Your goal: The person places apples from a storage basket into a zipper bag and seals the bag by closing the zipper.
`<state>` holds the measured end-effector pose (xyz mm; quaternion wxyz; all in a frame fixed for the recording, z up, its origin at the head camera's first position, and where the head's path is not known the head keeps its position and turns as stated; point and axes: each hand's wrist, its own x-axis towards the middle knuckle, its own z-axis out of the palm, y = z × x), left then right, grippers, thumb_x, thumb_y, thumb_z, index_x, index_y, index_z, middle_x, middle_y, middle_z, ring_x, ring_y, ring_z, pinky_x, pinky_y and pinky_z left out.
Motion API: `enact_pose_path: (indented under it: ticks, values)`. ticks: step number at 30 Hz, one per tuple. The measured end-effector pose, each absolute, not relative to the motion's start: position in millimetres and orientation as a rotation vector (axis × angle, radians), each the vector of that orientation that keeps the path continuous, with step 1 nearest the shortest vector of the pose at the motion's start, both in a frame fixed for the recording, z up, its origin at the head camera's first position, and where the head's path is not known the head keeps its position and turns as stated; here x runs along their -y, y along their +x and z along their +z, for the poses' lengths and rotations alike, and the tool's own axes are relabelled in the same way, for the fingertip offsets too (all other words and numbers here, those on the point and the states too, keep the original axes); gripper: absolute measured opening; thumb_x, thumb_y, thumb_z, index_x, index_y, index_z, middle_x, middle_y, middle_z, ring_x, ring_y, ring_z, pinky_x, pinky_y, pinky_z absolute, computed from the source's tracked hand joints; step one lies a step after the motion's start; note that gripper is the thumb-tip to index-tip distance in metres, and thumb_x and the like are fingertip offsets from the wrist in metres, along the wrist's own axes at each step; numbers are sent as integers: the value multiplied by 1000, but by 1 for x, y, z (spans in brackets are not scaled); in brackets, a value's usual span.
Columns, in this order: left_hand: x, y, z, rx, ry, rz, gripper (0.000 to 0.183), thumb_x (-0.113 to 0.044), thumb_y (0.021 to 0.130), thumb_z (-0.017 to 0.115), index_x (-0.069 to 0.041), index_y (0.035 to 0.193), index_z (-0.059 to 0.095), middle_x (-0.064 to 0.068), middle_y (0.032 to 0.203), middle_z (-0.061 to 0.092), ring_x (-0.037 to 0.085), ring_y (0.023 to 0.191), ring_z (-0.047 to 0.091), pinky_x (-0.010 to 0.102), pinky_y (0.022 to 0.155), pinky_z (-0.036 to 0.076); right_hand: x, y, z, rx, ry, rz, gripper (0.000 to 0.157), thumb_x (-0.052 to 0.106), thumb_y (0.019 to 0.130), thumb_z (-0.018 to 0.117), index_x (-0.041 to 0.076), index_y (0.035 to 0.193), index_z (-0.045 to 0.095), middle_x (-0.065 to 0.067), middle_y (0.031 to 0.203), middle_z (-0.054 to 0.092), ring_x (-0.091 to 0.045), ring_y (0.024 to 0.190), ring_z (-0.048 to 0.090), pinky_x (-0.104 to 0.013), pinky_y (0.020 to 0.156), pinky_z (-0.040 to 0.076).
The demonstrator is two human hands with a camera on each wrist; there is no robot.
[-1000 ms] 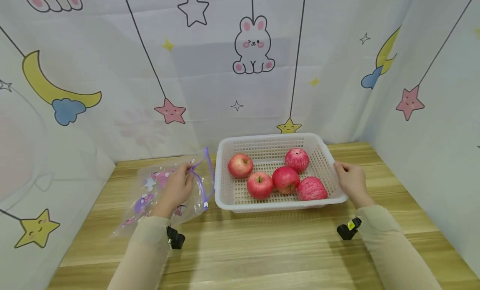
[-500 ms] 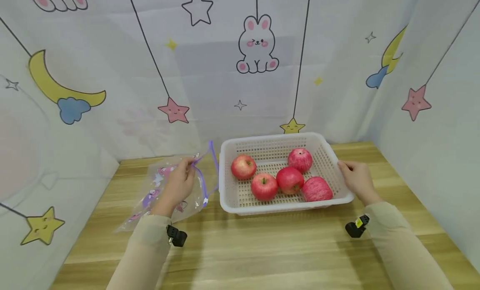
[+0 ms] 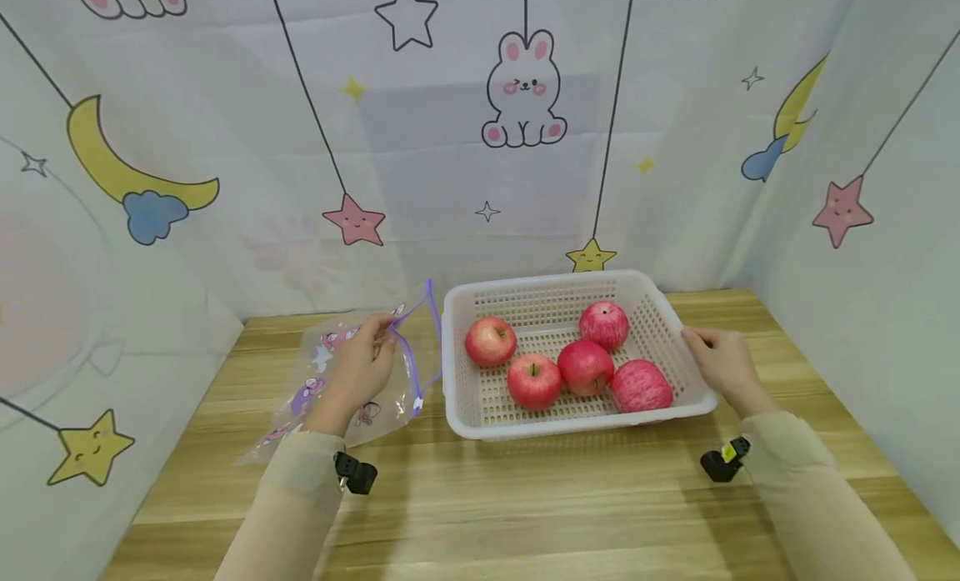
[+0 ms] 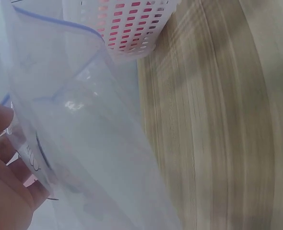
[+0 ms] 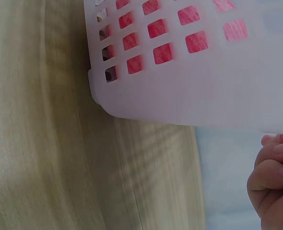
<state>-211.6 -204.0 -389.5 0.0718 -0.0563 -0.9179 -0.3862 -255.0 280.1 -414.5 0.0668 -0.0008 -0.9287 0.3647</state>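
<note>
My left hand (image 3: 365,363) pinches the open mouth of a clear zip bag (image 3: 378,414) with a purple zip edge and printed cartoon figures. The bag lies on the table, and its mouth gapes toward the basket; in the left wrist view the clear plastic (image 4: 98,143) spreads beside the fingers. Just right of it is a white perforated plastic basket (image 3: 577,425) holding several red apples (image 3: 534,381). Its right rim is gripped by my right hand (image 3: 723,364), thumb on top. Red apple skin shows through the basket's holes (image 5: 163,53) in the right wrist view.
A light wooden table (image 3: 525,514) carries everything. Behind and at both sides hangs a white curtain (image 3: 435,164) printed with stars, moons and a rabbit. Small black cameras (image 3: 358,474) sit on both wrists.
The whole head view has shifted slightly. The basket's front rim sits a little lower in the picture, its right end farther right with my right hand. Both hands keep their hold.
</note>
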Motion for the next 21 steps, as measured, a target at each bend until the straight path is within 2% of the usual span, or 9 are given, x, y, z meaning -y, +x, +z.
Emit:
enact_pose_path:
  ticks: [4, 12, 21]
  values:
    - [202, -213, -389, 2755, -169, -1147, 38, -17, 101, 40, -6, 137, 41, 21, 140, 47, 42, 122, 50, 53, 98, 44, -281, -255, -417, 2787, -10, 1103, 46, 29, 100, 43, -10, 120, 58, -31, 117, 59, -40, 105, 59, -49, 80, 53]
    - [202, -215, -391, 2734, -163, -1138, 37, -15, 100, 41, -6, 136, 43, 22, 137, 50, 41, 121, 52, 50, 98, 45, -282, -254, -419, 2799, -30, 1152, 49, 32, 101, 42, -9, 123, 57, -30, 120, 58, -36, 102, 60, -32, 71, 53]
    - [201, -213, -391, 2733, -148, -1113, 37, -16, 100, 41, -7, 136, 44, 20, 137, 51, 41, 120, 53, 52, 97, 45, -281, -255, -422, 2802, -51, 1174, 51, 35, 101, 41, -8, 124, 56, -30, 121, 57, -37, 104, 60, -39, 75, 55]
